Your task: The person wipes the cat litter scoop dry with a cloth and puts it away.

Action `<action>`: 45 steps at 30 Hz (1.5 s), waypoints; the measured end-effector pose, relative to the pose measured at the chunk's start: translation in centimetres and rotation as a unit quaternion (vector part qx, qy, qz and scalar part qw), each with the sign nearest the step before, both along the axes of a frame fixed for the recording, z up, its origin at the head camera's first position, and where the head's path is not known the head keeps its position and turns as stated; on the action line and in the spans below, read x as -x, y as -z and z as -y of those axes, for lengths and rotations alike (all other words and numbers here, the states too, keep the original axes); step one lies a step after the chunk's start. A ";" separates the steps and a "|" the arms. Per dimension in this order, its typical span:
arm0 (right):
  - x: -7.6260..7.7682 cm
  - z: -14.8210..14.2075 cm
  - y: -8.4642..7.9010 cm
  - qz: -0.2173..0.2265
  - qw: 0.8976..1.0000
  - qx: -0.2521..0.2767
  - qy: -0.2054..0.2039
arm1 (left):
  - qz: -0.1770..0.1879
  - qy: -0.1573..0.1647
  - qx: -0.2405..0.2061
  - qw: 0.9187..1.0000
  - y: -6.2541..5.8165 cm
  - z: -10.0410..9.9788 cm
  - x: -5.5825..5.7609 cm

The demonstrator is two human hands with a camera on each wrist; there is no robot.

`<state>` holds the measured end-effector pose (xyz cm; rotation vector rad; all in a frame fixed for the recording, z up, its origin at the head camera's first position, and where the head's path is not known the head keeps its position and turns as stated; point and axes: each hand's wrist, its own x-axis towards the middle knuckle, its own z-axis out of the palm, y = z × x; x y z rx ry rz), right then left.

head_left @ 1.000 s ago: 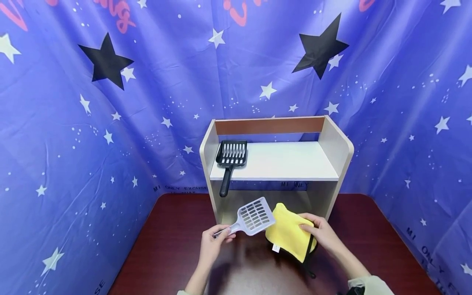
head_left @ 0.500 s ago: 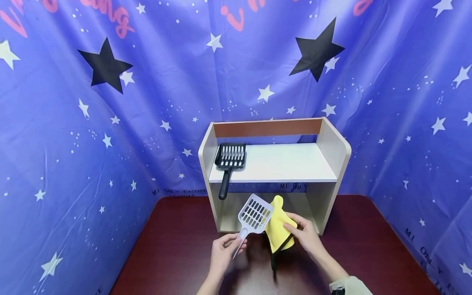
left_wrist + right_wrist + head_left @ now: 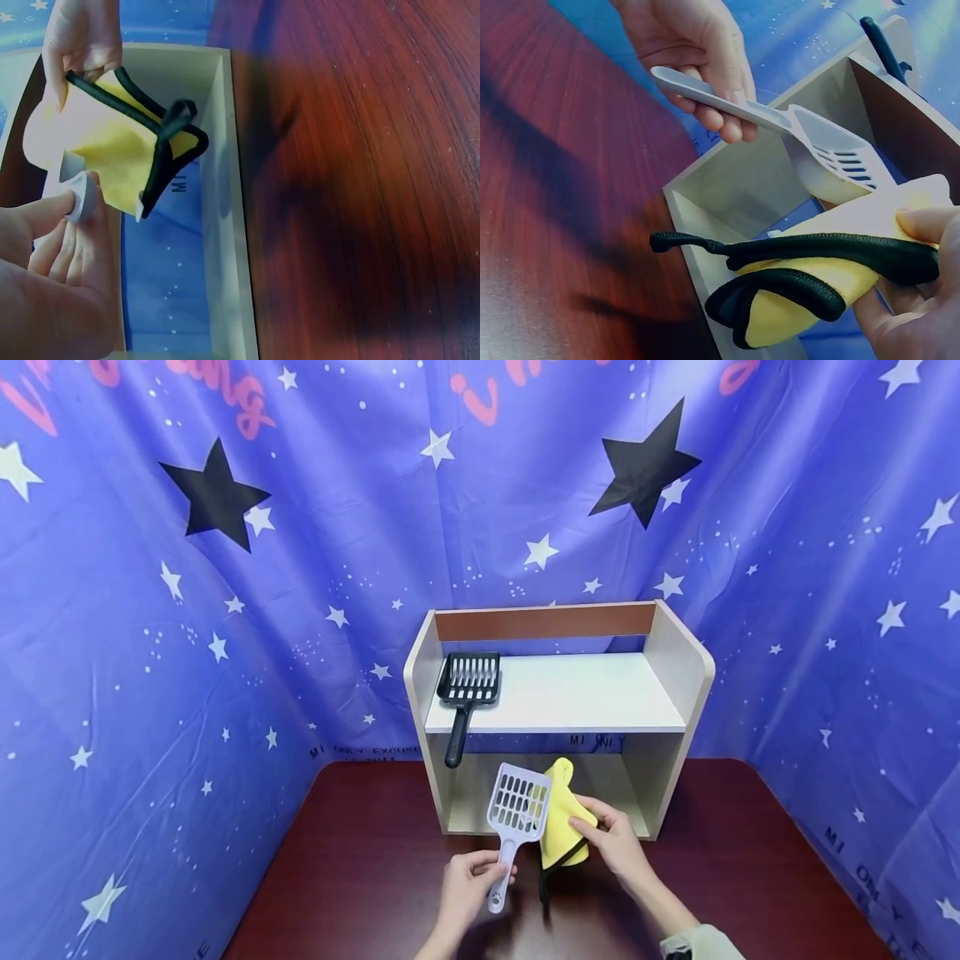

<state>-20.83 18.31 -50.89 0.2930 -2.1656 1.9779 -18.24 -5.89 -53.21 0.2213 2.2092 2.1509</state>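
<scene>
My left hand grips the handle of a pale grey-white slotted litter scoop, its head pointing up and away. Beside it, my right hand pinches a yellow cloth with black edging, folded over and held against the back of the scoop's head. Some yellow shows through the slots. In the right wrist view a black loop hangs off the cloth, and the scoop tilts down toward it. The left wrist view shows the cloth spread between both hands, a small white tag at its lower corner.
A two-level wooden shelf stands at the back of the dark red table. On its upper board lies a black slotted scoop, handle jutting over the front edge. A blue star-printed curtain surrounds the table.
The scoop has turned more upright, and its handle end has come into sight. The right hand has moved left with the cloth, which has folded from spread flat to wrapped behind the scoop's head.
</scene>
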 end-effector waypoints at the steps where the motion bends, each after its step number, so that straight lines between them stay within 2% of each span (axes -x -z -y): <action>1: 0.0 0.1 0.0 0.001 1.000 -0.002 0.003 | 0.000 0.001 0.004 1.000 0.0 -0.1 0.0; 3: -0.2 0.3 0.0 0.004 1.000 -0.005 0.009 | -0.009 0.003 0.008 1.000 0.0 -0.4 0.0; 12: -1.1 1.4 1.3 0.024 1.000 -0.001 0.018 | 0.003 -0.018 0.035 0.999 0.2 -1.2 0.1; 18: -1.4 2.1 2.0 0.043 0.998 0.011 0.046 | 0.002 -0.028 0.040 0.999 0.2 -1.5 0.2; 22: -1.7 2.7 2.4 0.039 0.996 0.018 0.074 | 0.005 -0.032 0.032 0.999 0.2 -1.9 0.2; 25: -1.9 3.3 2.8 0.019 0.997 0.018 0.076 | 0.001 -0.039 0.035 0.999 -0.1 -2.2 0.2; 32: -2.4 4.3 3.4 -0.013 0.998 0.006 0.066 | -0.012 -0.051 0.085 0.995 -0.5 -2.9 0.4; 39: -2.3 3.4 2.9 -0.005 0.998 0.004 0.064 | -0.018 -0.045 0.072 0.996 -0.6 -2.3 0.3; 45: -1.2 1.3 0.9 0.044 0.993 0.026 0.107 | -0.014 -0.049 0.084 0.995 -0.7 -1.7 0.2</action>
